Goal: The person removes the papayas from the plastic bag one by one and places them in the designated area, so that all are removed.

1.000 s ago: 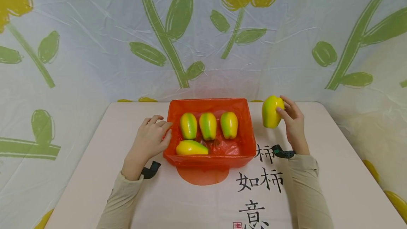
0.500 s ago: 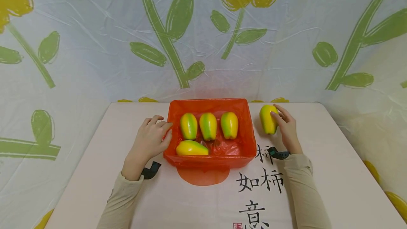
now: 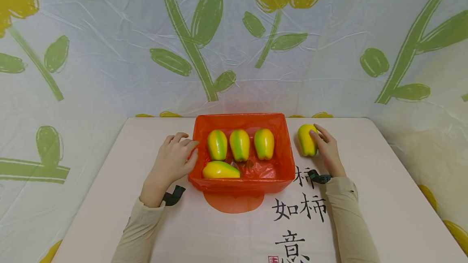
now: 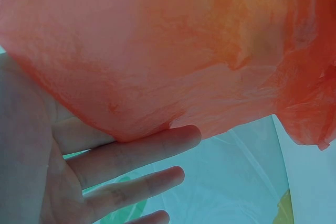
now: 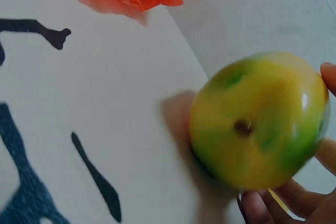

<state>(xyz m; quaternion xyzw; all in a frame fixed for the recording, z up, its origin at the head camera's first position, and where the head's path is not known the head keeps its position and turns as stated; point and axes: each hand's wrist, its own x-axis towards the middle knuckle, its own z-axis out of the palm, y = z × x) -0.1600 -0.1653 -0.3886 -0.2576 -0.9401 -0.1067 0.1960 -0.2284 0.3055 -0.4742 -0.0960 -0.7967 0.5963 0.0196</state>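
Observation:
A box-shaped red plastic bag [image 3: 241, 186] stands open-topped on the table. Inside it, three yellow-green papayas [image 3: 239, 145] stand in a row, and another papaya [image 3: 221, 170] lies sideways in the near left corner. My left hand [image 3: 172, 161] holds the bag's left rim; in the left wrist view several fingers [image 4: 136, 153] look nearly straight beside the red wall, with the thumb hidden. Right of the bag, my right hand [image 3: 328, 149] grips one more papaya [image 3: 307, 140], thumb on the near side. Its end shows a dark dimple in the right wrist view. Whether it touches the table is unclear.
A pale tablecloth [image 3: 204, 238] carries black brush characters [image 3: 297, 208] and an orange printed shape [image 3: 234, 203] in front of the bag. Behind and at both sides hangs a white curtain [image 3: 120, 52] with printed flowers. Each wrist wears a dark camera [image 3: 174, 195].
My right hand has lowered the papaya and brought it slightly left and nearer, close to the table right of the bag. The left hand and the bag keep their places.

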